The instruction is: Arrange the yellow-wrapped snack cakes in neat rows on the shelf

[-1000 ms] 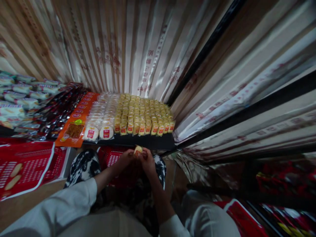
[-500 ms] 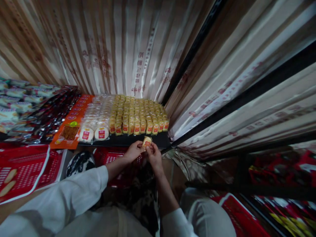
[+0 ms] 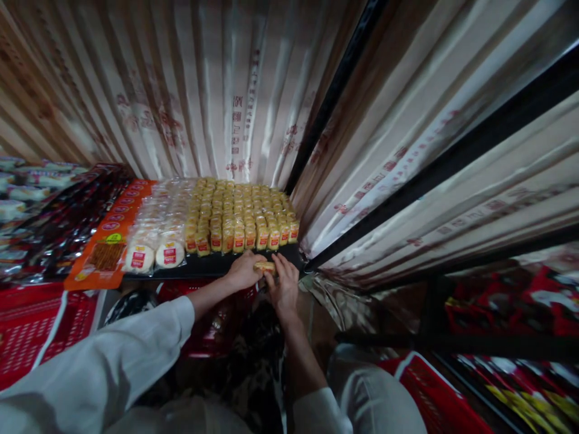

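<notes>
A small yellow snack packet (image 3: 265, 266) sits between my two hands at the front edge of a dark shelf (image 3: 217, 266). My left hand (image 3: 243, 270) pinches its left end, fingers curled. On its right end rests my right hand (image 3: 283, 286), fingers bent over it. Just behind them stand rows of several yellow snack packets (image 3: 242, 214) with red labels. Left of those lie clear-wrapped round white cakes (image 3: 156, 253).
An orange packet (image 3: 105, 250) and dark wrapped snacks (image 3: 58, 229) lie further left on the shelf. A red plastic basket (image 3: 212, 307) stands below the shelf edge, another red basket (image 3: 40, 325) at the left. Striped curtain-like sheeting and black shelf rails (image 3: 434, 175) close in the right.
Both hands have risen from over the red basket up to the shelf's front edge, carrying the small yellow packet with them. The view has shifted slightly left and forward.
</notes>
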Tool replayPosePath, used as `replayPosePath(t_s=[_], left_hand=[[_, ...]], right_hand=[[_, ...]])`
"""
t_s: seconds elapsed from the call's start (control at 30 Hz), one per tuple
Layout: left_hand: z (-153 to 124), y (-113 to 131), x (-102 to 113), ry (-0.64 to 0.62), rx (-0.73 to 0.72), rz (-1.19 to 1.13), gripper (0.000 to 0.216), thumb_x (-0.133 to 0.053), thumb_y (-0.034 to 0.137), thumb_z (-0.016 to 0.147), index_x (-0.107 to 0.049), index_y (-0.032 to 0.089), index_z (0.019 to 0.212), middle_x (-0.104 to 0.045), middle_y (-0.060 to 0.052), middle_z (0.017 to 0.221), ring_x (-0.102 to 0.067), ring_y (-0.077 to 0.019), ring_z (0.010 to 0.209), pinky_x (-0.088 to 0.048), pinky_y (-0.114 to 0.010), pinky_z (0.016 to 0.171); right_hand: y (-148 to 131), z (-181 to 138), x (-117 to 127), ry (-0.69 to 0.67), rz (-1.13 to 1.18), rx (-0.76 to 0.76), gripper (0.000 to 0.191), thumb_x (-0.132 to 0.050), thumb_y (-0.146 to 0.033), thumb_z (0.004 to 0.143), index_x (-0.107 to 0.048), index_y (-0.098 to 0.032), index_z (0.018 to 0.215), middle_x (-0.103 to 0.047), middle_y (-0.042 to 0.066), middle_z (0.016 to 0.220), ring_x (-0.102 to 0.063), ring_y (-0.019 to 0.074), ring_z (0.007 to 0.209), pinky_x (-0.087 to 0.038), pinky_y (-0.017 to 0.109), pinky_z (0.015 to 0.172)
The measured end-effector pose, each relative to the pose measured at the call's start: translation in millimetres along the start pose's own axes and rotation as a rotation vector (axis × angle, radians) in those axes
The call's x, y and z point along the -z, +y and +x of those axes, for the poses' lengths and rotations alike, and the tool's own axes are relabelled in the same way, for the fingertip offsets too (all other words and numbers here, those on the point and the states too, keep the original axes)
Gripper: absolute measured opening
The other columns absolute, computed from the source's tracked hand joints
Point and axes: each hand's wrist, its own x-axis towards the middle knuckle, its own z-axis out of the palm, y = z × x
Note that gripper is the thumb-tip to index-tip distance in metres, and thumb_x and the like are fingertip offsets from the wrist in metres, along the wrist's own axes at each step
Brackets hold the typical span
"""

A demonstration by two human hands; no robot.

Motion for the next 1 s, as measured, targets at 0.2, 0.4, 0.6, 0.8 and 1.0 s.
replayPosePath(t_s=[0.2,0.4,0.6,0.8,1.0], left_hand=[[23,22,-1,0.015,-0.067,0.003,0.042,-0.057,0.014,0.074,-0.056,0.015,0.116,-0.059,-0.008,0.116,-0.054,-0.019,0.109,-0.041,-0.028,0.096],[49,42,-7,0.081,-0.115,0.007,0.029,-0.055,0.018,0.079,-0.054,0.016,0.108,-0.062,-0.006,0.105,-0.058,-0.0174,0.099,-0.045,-0.029,0.089],[78,60,-10,0.086,-0.228,0.104,0.019,-0.052,0.018,0.083,-0.055,0.015,0.101,-0.061,-0.007,0.1,-0.056,-0.019,0.099,-0.045,-0.031,0.089],[102,70,-16,0.069,-0.238,0.159,0.022,-0.05,0.015,0.083,-0.056,0.015,0.105,-0.059,-0.011,0.106,-0.054,-0.0232,0.104,-0.044,-0.035,0.09],[122,80,-31,0.031,-0.285,0.12,0.025,-0.048,0.007,0.08,-0.06,0.015,0.101,-0.059,-0.014,0.108,-0.052,-0.0275,0.107,-0.043,-0.038,0.092]], right_hand=[[17,1,-5,0.015,-0.061,0.024,0.039,-0.046,-0.03,0.089,-0.054,-0.015,0.125,-0.06,0.014,0.116,-0.05,0.0246,0.109,-0.044,0.043,0.093],[28,9,-11,0.089,-0.08,-0.111,0.051,-0.044,-0.032,0.089,-0.04,-0.008,0.134,-0.056,0.019,0.12,-0.05,0.0267,0.111,-0.045,0.044,0.092],[31,20,-16,0.212,-0.108,-0.142,0.05,-0.038,-0.026,0.089,-0.036,-0.005,0.135,-0.039,0.022,0.138,-0.031,0.0274,0.131,-0.034,0.049,0.104],[43,22,-25,0.16,0.003,-0.205,0.051,-0.032,-0.019,0.089,-0.032,-0.007,0.139,-0.033,0.021,0.143,-0.027,0.0251,0.135,-0.032,0.049,0.106],[62,27,-34,0.165,0.046,-0.194,0.055,-0.031,-0.016,0.087,-0.029,-0.005,0.14,-0.032,0.021,0.144,-0.026,0.0264,0.136,-0.033,0.052,0.106]])
